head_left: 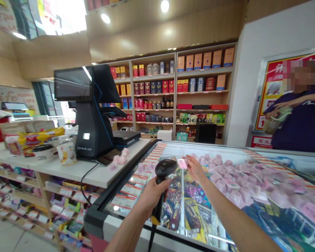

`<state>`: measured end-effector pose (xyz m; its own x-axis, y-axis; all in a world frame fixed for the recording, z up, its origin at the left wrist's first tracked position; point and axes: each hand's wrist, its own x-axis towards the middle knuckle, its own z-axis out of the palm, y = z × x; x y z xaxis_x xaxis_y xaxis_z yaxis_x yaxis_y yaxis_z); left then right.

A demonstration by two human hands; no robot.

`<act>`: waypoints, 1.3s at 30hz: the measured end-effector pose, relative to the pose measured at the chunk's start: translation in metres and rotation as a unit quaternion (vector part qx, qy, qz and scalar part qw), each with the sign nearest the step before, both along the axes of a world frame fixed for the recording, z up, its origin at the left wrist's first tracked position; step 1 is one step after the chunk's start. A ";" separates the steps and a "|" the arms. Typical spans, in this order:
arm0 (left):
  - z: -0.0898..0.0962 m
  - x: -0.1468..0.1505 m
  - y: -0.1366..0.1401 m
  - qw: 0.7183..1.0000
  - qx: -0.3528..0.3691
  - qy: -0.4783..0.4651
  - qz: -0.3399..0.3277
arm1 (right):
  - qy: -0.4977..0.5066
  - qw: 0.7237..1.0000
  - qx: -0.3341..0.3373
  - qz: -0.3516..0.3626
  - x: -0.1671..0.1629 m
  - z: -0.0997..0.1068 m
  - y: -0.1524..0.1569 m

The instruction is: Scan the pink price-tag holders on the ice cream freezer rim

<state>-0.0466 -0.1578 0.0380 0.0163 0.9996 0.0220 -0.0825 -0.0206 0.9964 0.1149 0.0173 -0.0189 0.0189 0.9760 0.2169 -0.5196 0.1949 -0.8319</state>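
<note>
Stretching across the lower right is a glass-topped freezer [136,182], its lid showing frozen snack packs beneath and carrying a wide scatter of small pink cups [238,182]. Beside it on the left stands a white counter [94,173] with a black till [91,108], its screen turned away toward the left; a yellow snack bag [39,137] and a couple of tubs sit at the counter's far end, and a few more pink cups lie near the till's base. Shelves of boxes and bottles [173,94] line the back wall. At the far right a second person in a dark blue top [301,122] stands behind the freezer, holding a bag against the chest.

Over the freezer lid, the left hand [153,196] is wrapped tight around the grip of a black barcode scanner [165,169], whose head points right. Just beside that head, the right hand [195,168] pinches one pink cup [182,163] between thumb and fingertips, its label side turned toward the scanner. Cup and scanner head are very near each other; whether they touch cannot be told.
</note>
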 end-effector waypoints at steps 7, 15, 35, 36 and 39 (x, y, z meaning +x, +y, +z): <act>0.000 -0.008 -0.001 1.000 -0.004 0.006 0.014 | -0.148 0.985 0.030 -0.082 -0.002 -0.009 0.010; -0.001 -0.021 -0.005 0.997 -0.030 0.027 0.063 | -0.526 0.814 0.110 -0.221 -0.037 -0.020 0.013; -0.009 -0.015 -0.021 0.997 -0.034 0.048 0.044 | -0.874 0.376 0.209 -0.226 0.049 0.005 0.033; -0.007 -0.015 -0.024 0.997 -0.034 0.045 0.043 | -0.873 0.377 0.220 -0.218 0.051 0.005 0.030; -0.003 -0.014 -0.033 0.998 -0.034 0.032 0.047 | -0.854 0.411 0.238 -0.211 0.055 0.008 0.024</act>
